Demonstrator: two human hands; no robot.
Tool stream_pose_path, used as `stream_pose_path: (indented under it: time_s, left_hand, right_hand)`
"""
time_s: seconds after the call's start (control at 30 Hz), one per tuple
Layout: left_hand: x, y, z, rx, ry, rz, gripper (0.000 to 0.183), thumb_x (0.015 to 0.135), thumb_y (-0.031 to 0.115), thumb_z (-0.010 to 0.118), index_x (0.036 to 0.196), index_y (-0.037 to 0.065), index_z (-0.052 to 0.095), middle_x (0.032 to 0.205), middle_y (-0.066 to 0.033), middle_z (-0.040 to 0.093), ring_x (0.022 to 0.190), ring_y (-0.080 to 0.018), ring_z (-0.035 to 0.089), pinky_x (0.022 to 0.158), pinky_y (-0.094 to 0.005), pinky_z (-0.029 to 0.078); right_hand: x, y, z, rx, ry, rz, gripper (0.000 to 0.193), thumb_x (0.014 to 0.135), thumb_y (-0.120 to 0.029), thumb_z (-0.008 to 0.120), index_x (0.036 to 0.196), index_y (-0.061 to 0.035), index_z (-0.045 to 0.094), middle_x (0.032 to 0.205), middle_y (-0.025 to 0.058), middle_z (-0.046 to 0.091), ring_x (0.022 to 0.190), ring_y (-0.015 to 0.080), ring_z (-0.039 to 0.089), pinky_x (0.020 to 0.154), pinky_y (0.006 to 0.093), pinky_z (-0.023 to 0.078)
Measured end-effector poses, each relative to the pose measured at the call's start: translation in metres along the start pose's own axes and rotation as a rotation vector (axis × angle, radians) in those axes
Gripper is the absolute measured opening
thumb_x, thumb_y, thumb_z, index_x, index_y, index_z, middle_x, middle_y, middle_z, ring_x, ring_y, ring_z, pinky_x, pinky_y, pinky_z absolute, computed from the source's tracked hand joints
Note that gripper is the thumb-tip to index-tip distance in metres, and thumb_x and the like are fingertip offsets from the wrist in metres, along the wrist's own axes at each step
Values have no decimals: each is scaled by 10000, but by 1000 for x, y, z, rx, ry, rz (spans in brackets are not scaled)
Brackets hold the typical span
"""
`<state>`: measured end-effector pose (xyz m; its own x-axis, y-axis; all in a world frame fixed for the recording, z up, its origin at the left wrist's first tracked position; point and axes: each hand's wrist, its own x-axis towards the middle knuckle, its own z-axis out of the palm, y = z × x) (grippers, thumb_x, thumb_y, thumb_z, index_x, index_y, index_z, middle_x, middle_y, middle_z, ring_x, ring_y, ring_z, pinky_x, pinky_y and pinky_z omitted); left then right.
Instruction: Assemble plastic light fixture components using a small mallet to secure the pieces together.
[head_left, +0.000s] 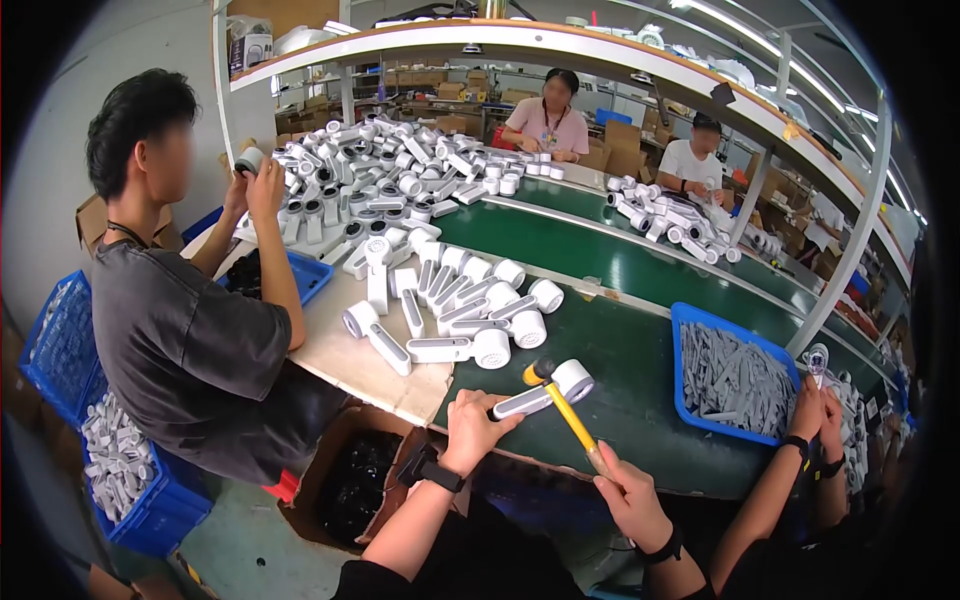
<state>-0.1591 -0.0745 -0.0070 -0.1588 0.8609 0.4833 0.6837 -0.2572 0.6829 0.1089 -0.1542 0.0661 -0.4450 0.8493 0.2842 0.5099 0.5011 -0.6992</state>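
Observation:
My left hand (pixel 472 432) is closed round the handle end of a white handheld device (pixel 572 381) with a round head and a grey strip along its handle. The device lies at the near edge of the green work surface, its head pointing right. In my right hand (pixel 634 502) is a small hammer (pixel 572 418) with a yellow handle. Its black and yellow head is over the grey strip; whether it touches cannot be made out. Just beyond are several similar white devices (pixel 492 348) on a cardboard sheet (pixel 425 388).
A blue tray (pixel 683 400) of grey strips is on the right, beside a neighbour's hands (pixel 815 410). At left, a person (pixel 190 310) holds a device near a big pile (pixel 370 165). Below sits a carton (pixel 400 500) of black parts. A shelf (pixel 540 38) crosses overhead.

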Motion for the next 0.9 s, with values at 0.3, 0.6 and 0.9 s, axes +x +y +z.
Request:
stream_pose_path:
  time_s: [0.3, 0.6, 0.9]
  left_hand:
    - [3, 2, 4, 36, 44, 64, 313, 701, 300, 847, 947, 117, 785, 763, -61, 647, 818, -269, 578, 753, -390, 471]
    - [-4, -7, 3, 42, 31, 35, 297, 672, 278, 863, 922, 133, 791, 815, -38, 670, 883, -263, 578, 809, -392, 448]
    - [-12, 9, -18, -286, -165, -185, 459, 920, 226, 701, 1332, 73, 570, 718, -21, 602, 596, -121, 521, 562, -242, 417]
  right_hand:
    - [1, 26, -4, -75, 128, 27, 532, 903, -16, 627, 1417, -14, 490, 907, 170, 642, 751, 258, 614, 731, 311, 488]
    - [-4, 40, 5, -73, 61, 31, 569, 927, -81, 619, 1468, -87, 443, 840, 157, 601, 768, 337, 613, 699, 400, 496]
    - [-11, 29, 1, 308, 116, 114, 571, 947, -40, 621, 1486, -72, 436, 812, -5, 567, 659, 71, 478, 612, 235, 441]
